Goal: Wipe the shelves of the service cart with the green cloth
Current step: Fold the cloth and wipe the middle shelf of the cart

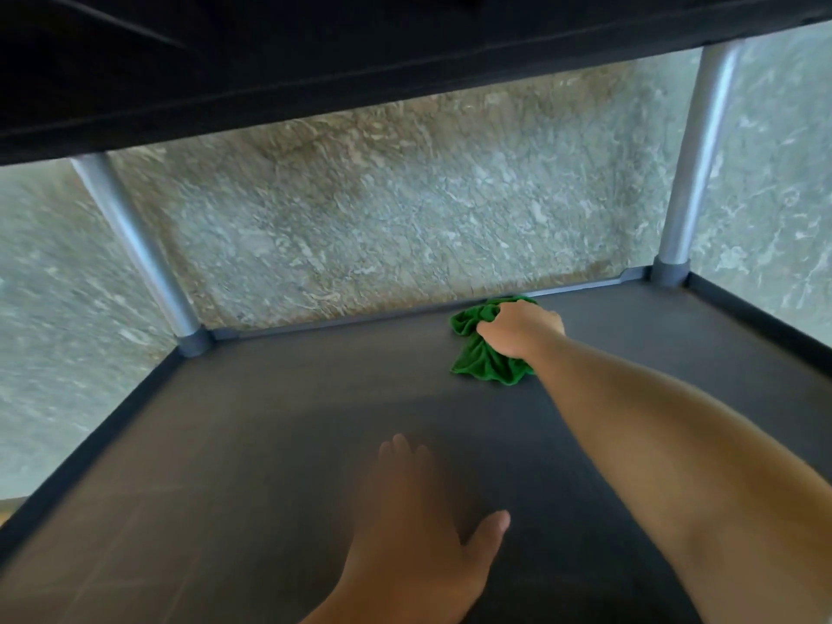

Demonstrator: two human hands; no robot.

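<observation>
Overhead: dark upper shelf [270,60] at twelve o'clock, on grey posts [139,254].
Right hand [522,328]: fingers clenched round the green cloth [484,362], one o'clock on the lower shelf [270,443], against its far rim.
Left hand [414,511]: blurred at six o'clock, fingers straight, thumb spread.
Backdrop: marbled stone floor [405,195].

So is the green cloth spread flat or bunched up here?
Bunched up. The green cloth is crumpled into folds under the right grip, which holds it against the shelf near the far rim.
</observation>
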